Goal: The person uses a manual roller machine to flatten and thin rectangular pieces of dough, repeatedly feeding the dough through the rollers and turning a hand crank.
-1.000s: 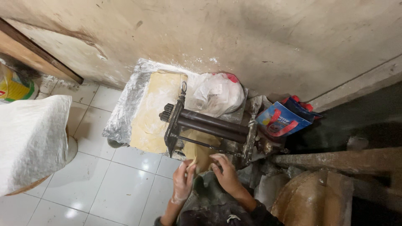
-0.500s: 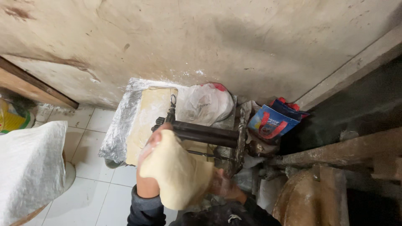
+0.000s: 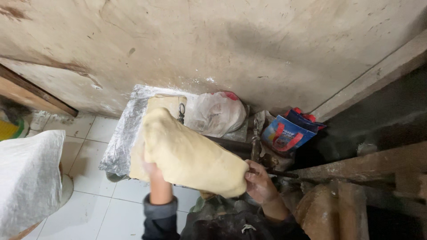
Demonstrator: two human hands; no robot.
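Observation:
A thick pale yellow sheet of dough (image 3: pixel 189 155) hangs in the air over the dark metal roller machine (image 3: pixel 254 144), hiding most of it. My left hand (image 3: pixel 152 171) is under the dough's left end and mostly covered by it. My right hand (image 3: pixel 259 180) grips the dough's lower right corner. More flat dough (image 3: pixel 165 103) lies on the foil-covered board (image 3: pixel 121 138) behind the lifted sheet.
A white plastic bag (image 3: pixel 217 113) sits behind the machine against the stained wall. A blue bag with red handles (image 3: pixel 287 133) stands at the right. A large white sack (image 3: pixel 26 178) fills the left on the white tiled floor. Wooden beams (image 3: pixel 364 164) lie at the right.
Both hands were at the machine's front a second ago; they have since lifted the dough sheet up over the rollers, and it now stretches wider between them.

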